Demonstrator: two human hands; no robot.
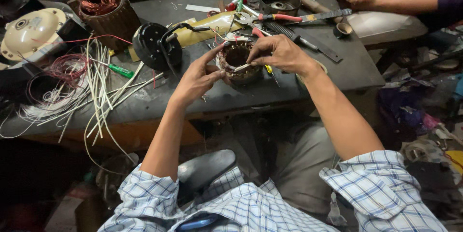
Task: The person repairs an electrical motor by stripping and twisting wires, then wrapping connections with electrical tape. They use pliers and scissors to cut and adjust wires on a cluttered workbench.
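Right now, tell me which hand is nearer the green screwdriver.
Left. The left hand sits just right of the green screwdriver, on the stator; the right hand is farther right, beyond the stator.

Copper-wound ring stator point(237, 61), upright on bench
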